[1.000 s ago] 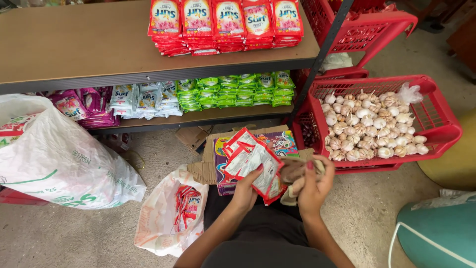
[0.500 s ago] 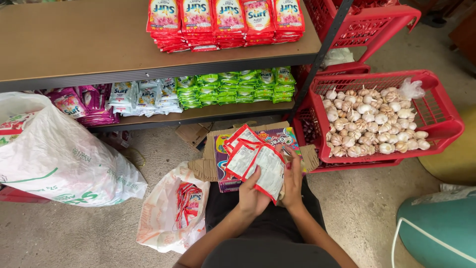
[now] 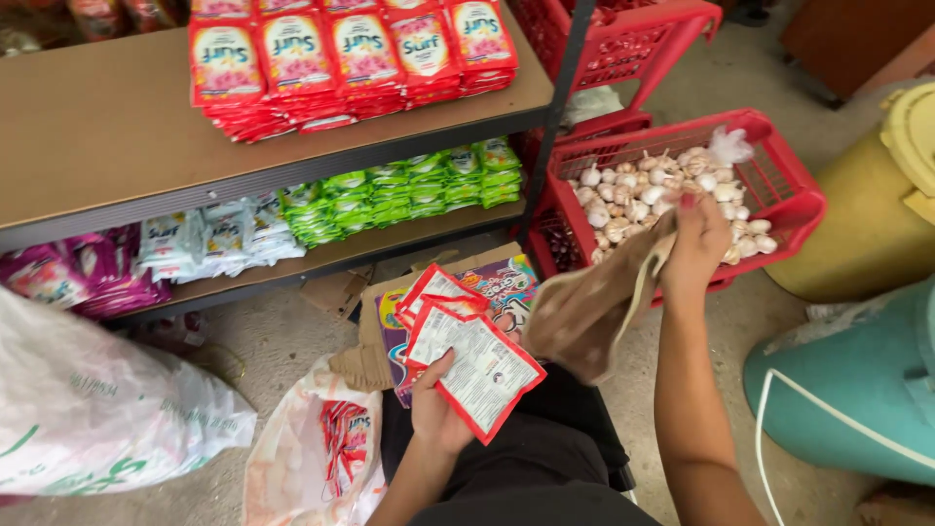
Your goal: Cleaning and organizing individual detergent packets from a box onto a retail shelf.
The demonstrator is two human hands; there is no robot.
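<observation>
your left hand (image 3: 436, 409) grips red-edged sachets (image 3: 467, 356); your right hand (image 3: 697, 242) pinches a brown cloth (image 3: 584, 317) beside the garlic basket (image 3: 794, 195).

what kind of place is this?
Probably a small grocery shop or its stockroom. A brown board shelf with a dark metal frame carries stacked red sachet packets, green sachets fill the tier below, and a red plastic basket holds loose white garlic bulbs.
</observation>
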